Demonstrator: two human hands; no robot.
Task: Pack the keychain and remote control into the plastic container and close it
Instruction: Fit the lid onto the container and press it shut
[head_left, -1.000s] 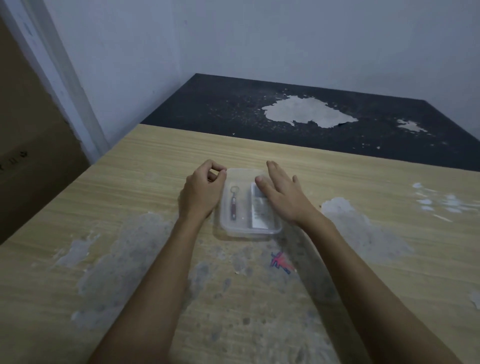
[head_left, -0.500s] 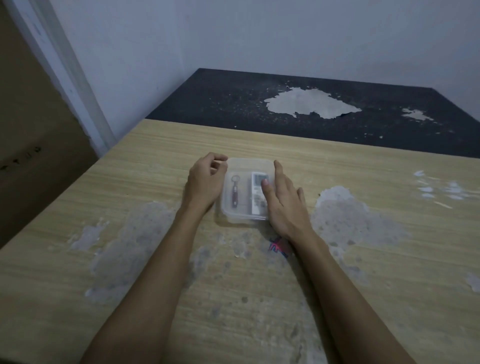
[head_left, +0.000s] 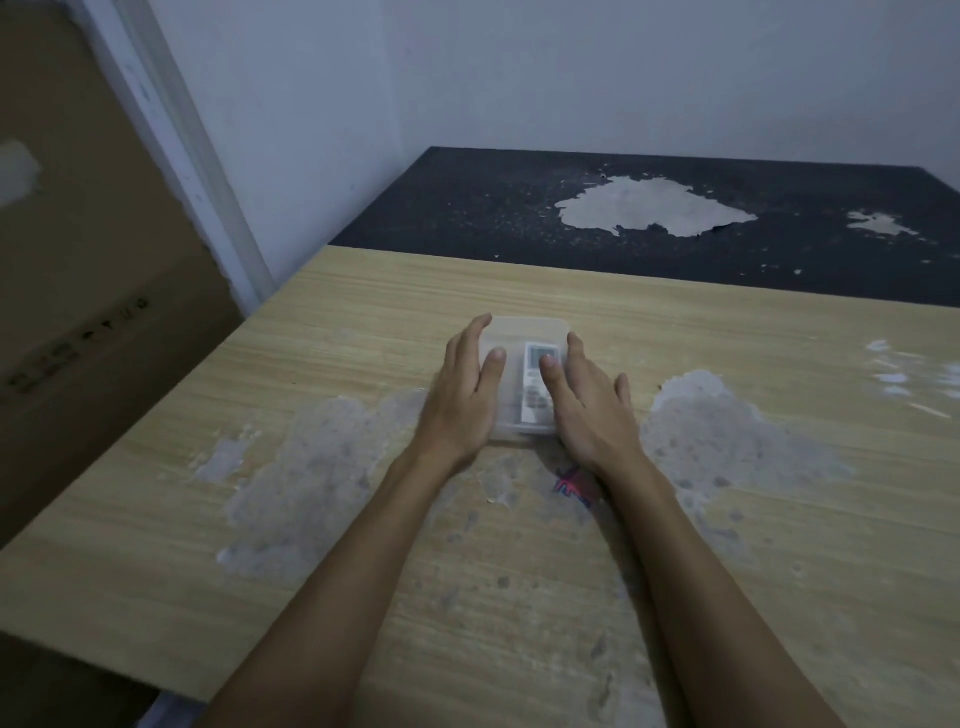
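Observation:
A clear plastic container (head_left: 524, 330) with its lid on lies on the wooden table (head_left: 727, 332). Through the lid I see the white remote control (head_left: 535, 387) in its right half. The keychain is hidden under my left hand. My left hand (head_left: 465, 397) lies flat over the container's left side, fingers along the edge and thumb on the lid. My right hand (head_left: 587, 410) rests flat against the right side, thumb on the lid over the remote control.
The table's surface is worn, with grey peeled patches and a small red-blue mark (head_left: 571, 480) near my right wrist. A dark surface (head_left: 675, 249) with flaked paint adjoins the far edge. A brown cardboard box (head_left: 93, 322) stands left of the table.
My left hand has opened from a curled fist beside the container and now lies flat on its left side, covering the keychain. My right hand shifted slightly along the right edge.

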